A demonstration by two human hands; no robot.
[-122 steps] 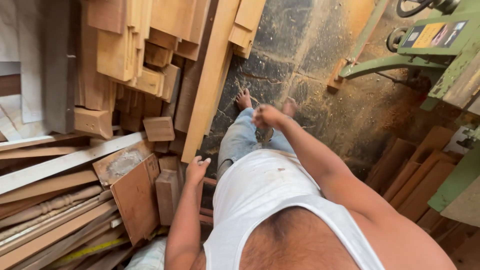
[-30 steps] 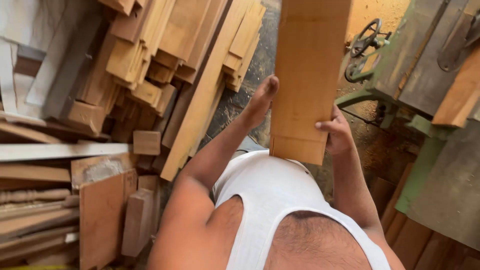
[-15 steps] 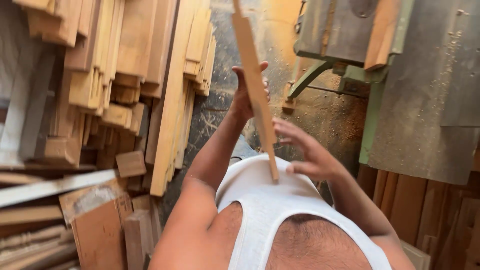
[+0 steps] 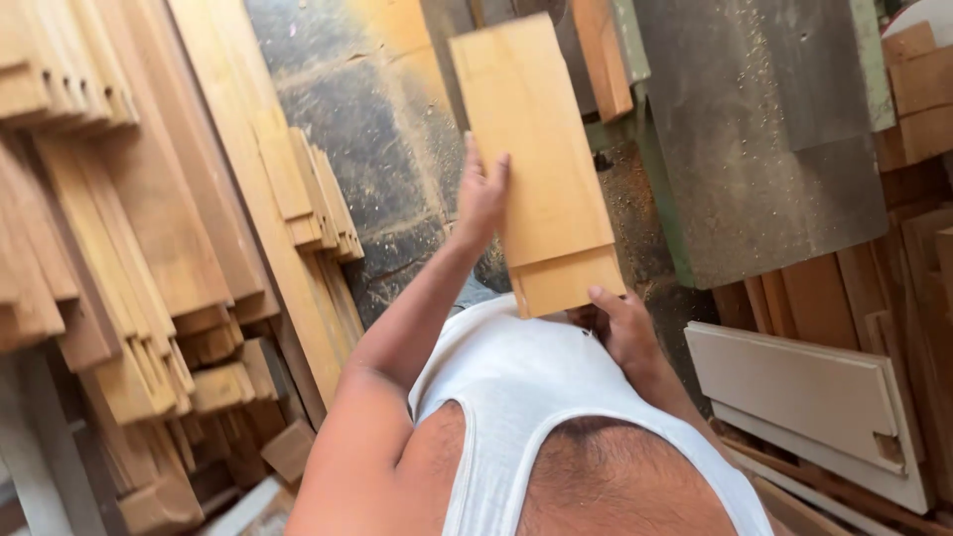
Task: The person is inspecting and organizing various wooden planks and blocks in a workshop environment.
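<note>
**Two boards held up over the workshop floor**

Along the left edge of the frame, stacked timber planks (image 4: 149,248) lean in rows, with short offcuts (image 4: 228,387) at their foot. Just right of them lies the dark stone floor (image 4: 347,119), dusted with sawdust. At centre, the left hand (image 4: 481,194) presses flat, fingers spread, against the left edge of two light wooden boards (image 4: 541,159) held face up, one atop the other. The right hand (image 4: 620,333) grips their lower end from beneath, thumb on the edge. Upper right stands a green machine (image 4: 774,149); lower right, a pale panel (image 4: 804,397) leans against brown boards.
</note>
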